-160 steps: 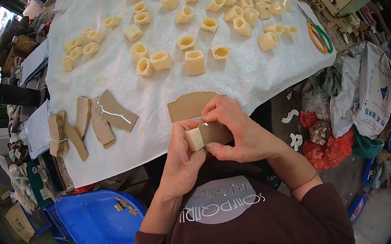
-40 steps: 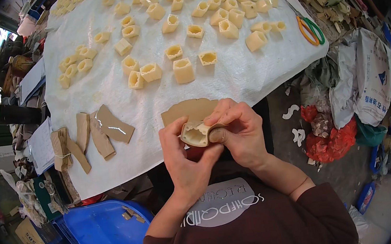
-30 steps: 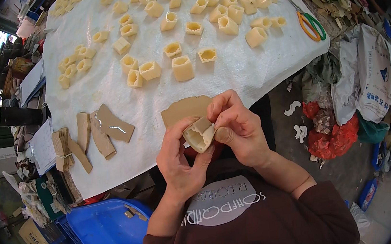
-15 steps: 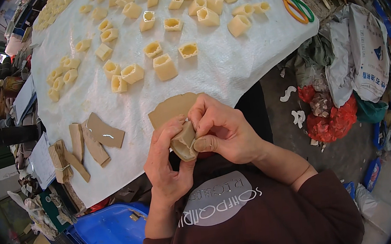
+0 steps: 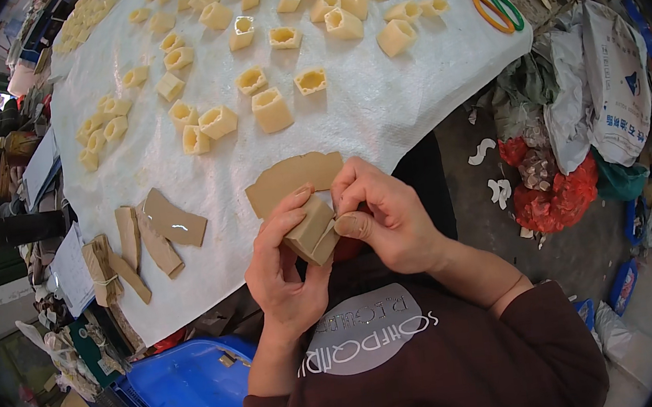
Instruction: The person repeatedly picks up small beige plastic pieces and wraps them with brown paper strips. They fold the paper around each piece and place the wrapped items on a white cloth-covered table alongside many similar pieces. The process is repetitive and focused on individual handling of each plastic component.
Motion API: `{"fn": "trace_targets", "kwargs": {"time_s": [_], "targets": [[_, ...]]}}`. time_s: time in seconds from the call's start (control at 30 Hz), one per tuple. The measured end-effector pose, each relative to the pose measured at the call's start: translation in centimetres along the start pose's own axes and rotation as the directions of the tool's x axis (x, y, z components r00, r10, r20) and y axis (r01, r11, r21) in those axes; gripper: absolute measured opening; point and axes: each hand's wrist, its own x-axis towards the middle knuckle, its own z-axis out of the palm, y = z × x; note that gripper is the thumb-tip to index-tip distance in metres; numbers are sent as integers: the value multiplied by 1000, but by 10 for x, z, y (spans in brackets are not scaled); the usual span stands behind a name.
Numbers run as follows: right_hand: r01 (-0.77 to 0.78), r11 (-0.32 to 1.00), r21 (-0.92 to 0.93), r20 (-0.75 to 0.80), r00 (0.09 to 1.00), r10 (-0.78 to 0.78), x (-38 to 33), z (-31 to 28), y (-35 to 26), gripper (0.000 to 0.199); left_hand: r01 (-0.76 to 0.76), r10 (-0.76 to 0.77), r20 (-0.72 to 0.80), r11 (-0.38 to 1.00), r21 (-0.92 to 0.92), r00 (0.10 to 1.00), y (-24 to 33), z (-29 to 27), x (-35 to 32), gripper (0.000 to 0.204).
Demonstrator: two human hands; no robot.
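Observation:
My left hand (image 5: 281, 269) grips a small tan-covered block (image 5: 311, 228) between thumb and fingers, above the table's near edge. A seam or folded edge runs along the block's lower right side. Close by that side, my right hand (image 5: 392, 216) is closed in a pinch, its thumb tip by the block's edge. Whatever lies between those fingertips is too small to make out. Just beyond both hands, a flat tan sheet (image 5: 291, 179) with a curved far edge lies on the white cloth (image 5: 214, 280). Several hollow cream-coloured blocks (image 5: 271, 111) stand or lie farther back.
Tan strips (image 5: 175, 221), some in a tied bundle, lie at the left of the cloth. Scissors with orange and green handles (image 5: 493, 11) rest at the far right. A blue plastic bin (image 5: 191, 392) stands lower left; bags (image 5: 554, 193) are on the right.
The block has turned in my left hand: its hollow end faced me before, and a flat tan side shows now. My right hand has shifted slightly right and off the rim.

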Motion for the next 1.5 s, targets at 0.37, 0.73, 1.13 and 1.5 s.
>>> {"fn": "trace_targets", "kwargs": {"time_s": [0.37,0.73,1.13,1.5], "targets": [[-133,984,115,-39,990,138,-2,10,-5,19,-43,43,7,994,96,999,0,2,-2,46],[-128,979,161,138,985,107,3,-3,3,12,41,-41,-4,999,14,999,-3,-1,0,47],[102,994,-46,-71,992,-105,1,7,6,17,43,-51,44,985,166,998,5,0,1,47],[-259,948,184,95,965,245,1,-6,10,14,-83,79,31,981,178,996,-5,-3,1,46]]}}
